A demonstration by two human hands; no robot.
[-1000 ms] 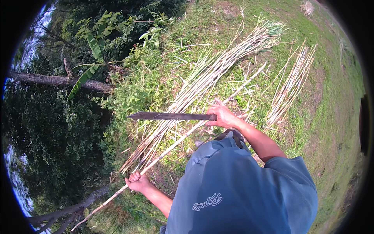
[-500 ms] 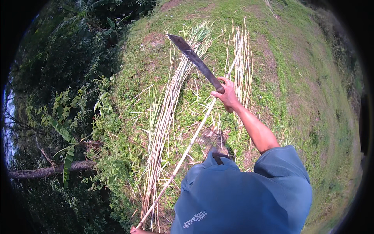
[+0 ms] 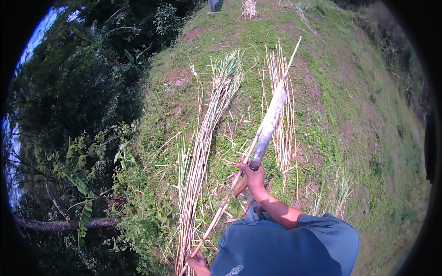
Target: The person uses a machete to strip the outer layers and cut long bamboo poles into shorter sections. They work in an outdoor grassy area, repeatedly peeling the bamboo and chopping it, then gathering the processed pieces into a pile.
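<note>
Right hand is wrapped tight around the handle of a long knife, its blade lying along a thin stalk. Left hand pinches that stalk's lower end at the bottom edge — a bundle of cut stalks lies just left on the grass.

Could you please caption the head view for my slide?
Right hand lays a machete along a long pale stalk held low by the left hand.
</note>
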